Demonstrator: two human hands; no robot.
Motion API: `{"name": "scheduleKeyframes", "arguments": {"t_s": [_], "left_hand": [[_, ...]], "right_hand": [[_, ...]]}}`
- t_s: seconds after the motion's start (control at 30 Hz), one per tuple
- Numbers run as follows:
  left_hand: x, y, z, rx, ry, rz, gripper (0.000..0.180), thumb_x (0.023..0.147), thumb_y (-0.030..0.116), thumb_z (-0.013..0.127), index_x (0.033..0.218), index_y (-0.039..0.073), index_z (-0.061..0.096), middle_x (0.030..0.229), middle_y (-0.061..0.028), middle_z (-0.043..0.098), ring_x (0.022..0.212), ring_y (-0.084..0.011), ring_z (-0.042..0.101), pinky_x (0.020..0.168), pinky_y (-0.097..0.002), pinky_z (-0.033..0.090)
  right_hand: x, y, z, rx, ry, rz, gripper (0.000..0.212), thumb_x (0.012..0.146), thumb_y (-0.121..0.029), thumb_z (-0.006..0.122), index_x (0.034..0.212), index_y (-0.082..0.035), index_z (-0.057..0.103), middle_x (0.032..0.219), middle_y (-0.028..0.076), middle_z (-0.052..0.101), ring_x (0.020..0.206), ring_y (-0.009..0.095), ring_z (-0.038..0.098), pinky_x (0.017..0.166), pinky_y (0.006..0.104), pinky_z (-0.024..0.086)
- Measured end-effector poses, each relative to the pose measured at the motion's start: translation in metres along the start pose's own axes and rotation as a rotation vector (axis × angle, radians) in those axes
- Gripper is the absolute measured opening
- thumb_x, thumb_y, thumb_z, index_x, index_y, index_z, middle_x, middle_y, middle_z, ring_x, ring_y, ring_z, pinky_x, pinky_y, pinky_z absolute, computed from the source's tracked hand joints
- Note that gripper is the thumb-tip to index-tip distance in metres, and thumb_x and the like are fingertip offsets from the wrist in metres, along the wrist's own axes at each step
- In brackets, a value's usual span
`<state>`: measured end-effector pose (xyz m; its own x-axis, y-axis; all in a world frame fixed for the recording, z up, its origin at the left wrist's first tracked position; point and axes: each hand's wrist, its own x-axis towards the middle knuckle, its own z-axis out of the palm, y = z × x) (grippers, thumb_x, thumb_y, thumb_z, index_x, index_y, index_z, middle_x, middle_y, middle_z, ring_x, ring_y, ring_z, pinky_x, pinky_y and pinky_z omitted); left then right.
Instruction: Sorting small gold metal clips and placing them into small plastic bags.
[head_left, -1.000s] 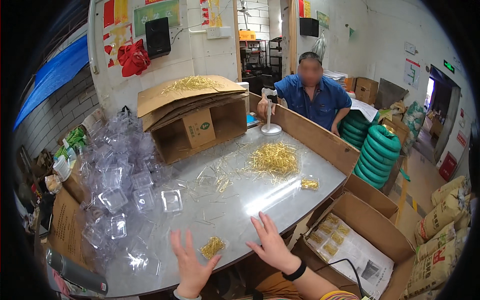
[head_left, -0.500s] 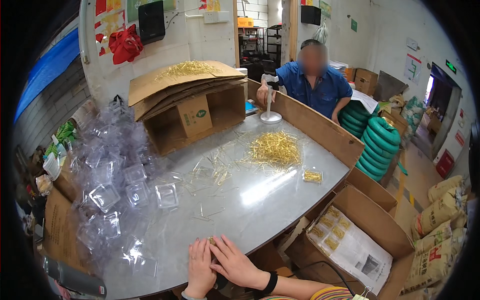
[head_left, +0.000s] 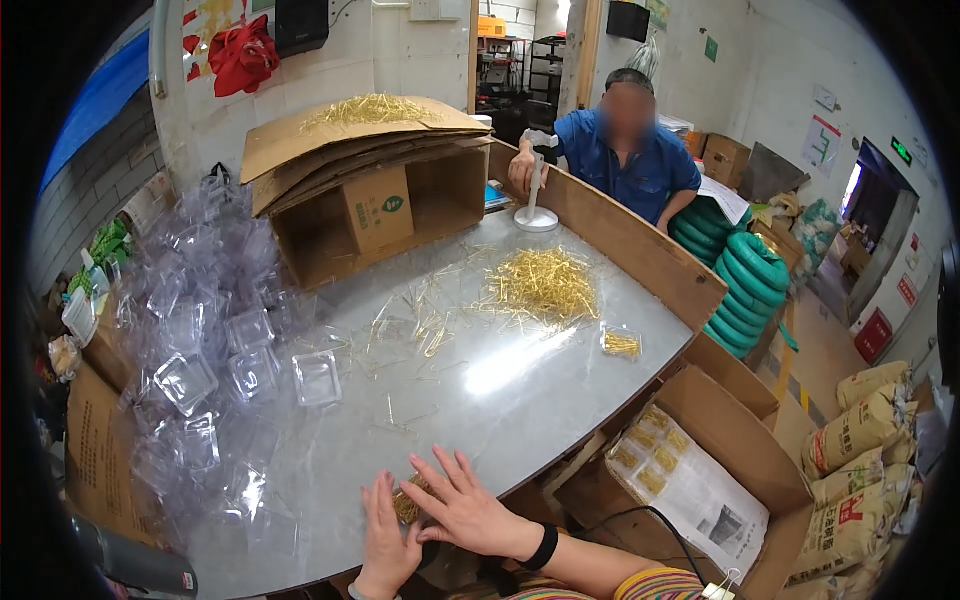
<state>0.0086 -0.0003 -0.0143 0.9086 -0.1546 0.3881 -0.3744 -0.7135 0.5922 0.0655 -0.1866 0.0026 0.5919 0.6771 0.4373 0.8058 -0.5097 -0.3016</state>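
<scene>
At the table's near edge, a small bunch of gold wire pins lies between my two hands. My left hand stands along its left side, with the fingers straight and close together. My right hand reaches over from the right, its fingers stretched and spread at the bunch and its thumb near my left hand. Part of the bunch is hidden under the right fingers, and I cannot tell whether a clear box is around it. Farther off on the grey table sits a large heap of gold pins.
Clear plastic boxes pile up at the left. A filled clear box sits near the right edge. Filled packs lie in a cardboard carton at lower right. Across the wooden board, a person in blue touches a white stand.
The right fingers have lifted and spread, and the hands have parted slightly, so more of the gold pins shows between them. The whole view has shifted a little.
</scene>
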Motion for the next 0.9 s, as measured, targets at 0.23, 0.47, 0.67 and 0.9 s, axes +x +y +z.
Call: {"name": "scheduleKeyframes", "arguments": {"t_s": [0.23, 0.47, 0.67, 0.9], "left_hand": [[0.000, -0.003, -0.013, -0.428, -0.093, -0.071, 0.100, 0.080, 0.004, 0.070, 0.158, -0.005, 0.006, 0.160, -0.0293, 0.024, 0.146, -0.0442, 0.033, 0.119, -0.0482, 0.028], [-0.004, 0.001, -0.017, -0.327, 0.048, -0.049, 0.092, 0.087, 0.019, 0.068, 0.156, -0.007, 0.013, 0.161, -0.0297, 0.020, 0.149, -0.0437, 0.025, 0.121, -0.0470, 0.022], [0.002, 0.006, -0.005, -0.044, 0.055, -0.127, 0.074, 0.096, 0.019, 0.061, 0.154, -0.008, 0.023, 0.159, -0.0311, 0.023, 0.148, -0.0464, 0.024, 0.120, -0.0503, 0.024], [0.019, 0.018, 0.000, 0.105, -0.025, -0.039, 0.070, 0.094, 0.018, 0.064, 0.150, -0.006, 0.030, 0.158, -0.0285, 0.025, 0.146, -0.0484, 0.024, 0.120, -0.0533, 0.023]], "right_hand": [[-0.004, 0.009, 0.007, 0.134, -0.111, -0.005, 0.080, 0.077, -0.001, 0.067, 0.151, -0.009, 0.039, 0.156, 0.020, 0.031, 0.146, 0.049, 0.024, 0.110, 0.0480, 0.043], [-0.007, 0.000, -0.010, 0.179, 0.031, 0.086, 0.081, 0.072, 0.009, 0.060, 0.149, -0.007, 0.042, 0.152, 0.021, 0.036, 0.144, 0.052, 0.026, 0.109, 0.0484, 0.045], [-0.008, 0.015, 0.000, 0.010, -0.099, 0.123, 0.068, 0.082, 0.001, 0.057, 0.148, -0.007, 0.043, 0.151, 0.021, 0.040, 0.140, 0.052, 0.032, 0.108, 0.0494, 0.045], [-0.007, 0.023, -0.018, 0.560, 0.112, 0.213, 0.091, 0.083, -0.014, 0.076, 0.155, 0.001, 0.023, 0.148, 0.029, 0.041, 0.142, 0.046, 0.033, 0.118, 0.0470, 0.029]]}}
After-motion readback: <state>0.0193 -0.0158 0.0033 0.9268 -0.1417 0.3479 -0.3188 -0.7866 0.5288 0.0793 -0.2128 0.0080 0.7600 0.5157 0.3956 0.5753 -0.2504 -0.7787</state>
